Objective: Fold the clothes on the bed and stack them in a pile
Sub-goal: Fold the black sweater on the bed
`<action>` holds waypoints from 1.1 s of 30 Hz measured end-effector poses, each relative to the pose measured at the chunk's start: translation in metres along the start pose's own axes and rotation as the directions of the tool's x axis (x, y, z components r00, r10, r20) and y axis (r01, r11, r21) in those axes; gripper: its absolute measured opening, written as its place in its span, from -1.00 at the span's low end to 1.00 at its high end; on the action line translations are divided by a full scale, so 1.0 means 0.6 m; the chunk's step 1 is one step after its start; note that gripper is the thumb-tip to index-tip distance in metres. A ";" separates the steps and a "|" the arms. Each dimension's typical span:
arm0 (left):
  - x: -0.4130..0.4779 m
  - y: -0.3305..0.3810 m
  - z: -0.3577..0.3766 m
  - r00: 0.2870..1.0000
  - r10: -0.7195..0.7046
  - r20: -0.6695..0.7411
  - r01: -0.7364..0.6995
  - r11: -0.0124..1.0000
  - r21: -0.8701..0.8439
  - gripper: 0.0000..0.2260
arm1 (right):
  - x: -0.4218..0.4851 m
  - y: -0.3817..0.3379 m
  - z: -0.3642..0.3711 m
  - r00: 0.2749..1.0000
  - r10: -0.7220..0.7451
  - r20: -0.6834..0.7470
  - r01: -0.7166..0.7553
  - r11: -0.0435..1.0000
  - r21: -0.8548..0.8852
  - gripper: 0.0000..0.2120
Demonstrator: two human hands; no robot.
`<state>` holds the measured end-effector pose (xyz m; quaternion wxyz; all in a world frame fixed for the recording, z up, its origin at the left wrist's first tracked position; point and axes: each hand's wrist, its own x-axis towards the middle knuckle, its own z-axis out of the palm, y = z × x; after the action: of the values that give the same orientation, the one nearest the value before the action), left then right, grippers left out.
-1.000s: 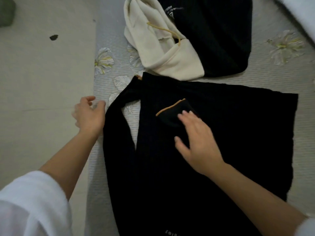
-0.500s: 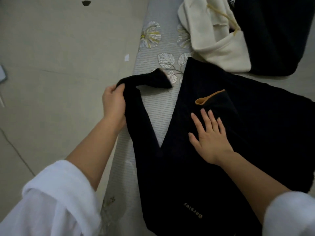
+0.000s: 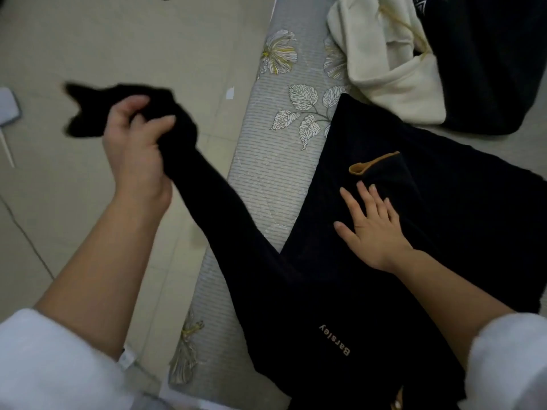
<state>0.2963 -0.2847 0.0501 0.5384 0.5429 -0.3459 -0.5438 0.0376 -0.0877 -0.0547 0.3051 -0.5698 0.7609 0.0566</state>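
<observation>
A black garment [image 3: 438,220] with small gold lettering and a tan-trimmed pocket lies spread on the bed [image 3: 266,179]. One long black strip of it [image 3: 225,220] stretches left past the bed's edge over the floor. My left hand [image 3: 133,149] grips that strip near its end, lifted off the bed. My right hand [image 3: 370,229] lies flat with spread fingers on the garment's body, just below the tan trim. A cream garment [image 3: 393,63] and another black garment [image 3: 491,69] lie bunched at the top right.
The bed's left edge runs diagonally through the middle of the view, with tiled floor [image 3: 88,54] to its left. A grey object [image 3: 9,105] sits on the floor at the far left. My white sleeves fill both lower corners.
My left hand has pulled the black strip up and out to the left, off the bed and over the floor. My right hand stays pressed on the garment.
</observation>
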 end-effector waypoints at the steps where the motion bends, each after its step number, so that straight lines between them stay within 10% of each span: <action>1: -0.018 0.012 0.025 0.992 0.089 0.095 -0.096 0.992 0.076 -0.71 | -0.001 -0.001 -0.008 1.000 -0.013 -0.002 0.013 0.998 0.056 -0.34; 5: -0.126 0.017 0.142 0.820 0.260 0.509 -0.421 0.878 0.229 -0.65 | -0.027 0.007 -0.037 0.954 0.176 -0.244 0.004 0.803 0.595 -0.60; 9: -0.272 -0.048 0.202 0.359 -0.112 0.927 -0.565 0.764 0.311 -0.50 | -0.080 0.049 -0.052 0.811 0.583 0.053 0.012 -0.107 0.994 -0.82; 12: -0.314 -0.115 0.158 0.356 -0.419 0.835 -0.743 0.415 0.525 -0.38 | -0.121 0.098 -0.044 0.761 0.572 0.306 -0.034 -0.436 0.899 -0.60; 19: -0.351 -0.169 -0.005 0.717 -0.436 0.544 -0.595 0.026 0.804 -0.32 | -0.130 0.124 -0.048 0.745 0.593 0.305 -0.121 -0.330 0.936 -0.70; 26: -0.357 -0.163 -0.019 0.717 -0.416 0.559 -0.610 0.014 0.793 -0.53 | -0.086 0.135 -0.086 0.534 0.775 0.338 -0.156 -0.303 0.940 -0.58; 33: -0.394 -0.139 -0.038 0.593 -0.478 0.648 -0.769 -0.096 0.632 -0.54 | -0.111 0.178 -0.145 0.801 0.559 0.213 0.160 -0.543 0.824 -0.55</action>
<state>0.2609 -0.0375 0.0175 -0.1878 0.3907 -0.8815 -0.1874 -0.0828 -0.0332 0.0228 0.4386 0.1797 0.5714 -0.6699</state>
